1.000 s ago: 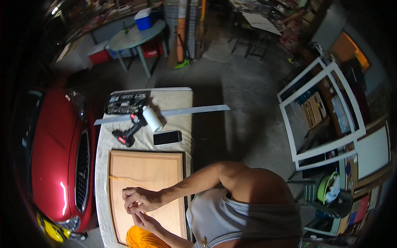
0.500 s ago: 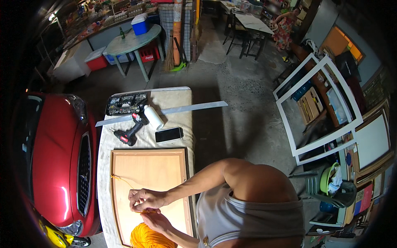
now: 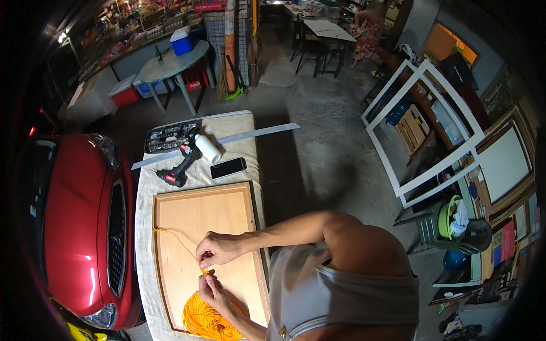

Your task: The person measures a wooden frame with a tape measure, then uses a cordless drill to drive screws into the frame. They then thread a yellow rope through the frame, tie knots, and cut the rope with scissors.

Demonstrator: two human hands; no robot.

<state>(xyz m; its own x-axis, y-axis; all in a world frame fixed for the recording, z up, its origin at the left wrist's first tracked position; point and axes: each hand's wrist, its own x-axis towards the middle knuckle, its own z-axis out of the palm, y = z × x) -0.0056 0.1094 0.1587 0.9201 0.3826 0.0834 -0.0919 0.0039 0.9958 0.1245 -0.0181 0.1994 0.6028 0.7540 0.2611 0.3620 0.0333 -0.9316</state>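
A wooden panel with a raised rim (image 3: 170, 199) lies on the cloth-covered table (image 3: 145, 187). A thin orange string (image 3: 176, 241) runs from the panel's left rim to my hands. My right hand (image 3: 219, 250) pinches the string over the panel's middle. Just below it, my left hand (image 3: 213, 290) also grips the string, close to a ball of orange string (image 3: 205, 323) at the panel's near end.
Beyond the panel lie a black phone (image 3: 228, 167), a red and black cordless drill (image 3: 179, 165), a white tube (image 3: 207, 149), a tool case (image 3: 170, 135) and a long grey strip (image 3: 256, 133). A red car (image 3: 79, 227) stands left of the table. White frames (image 3: 421, 131) lean at the right.
Both hands stay on the string over the panel, the right hand a little higher above the left. The view has shifted slightly.
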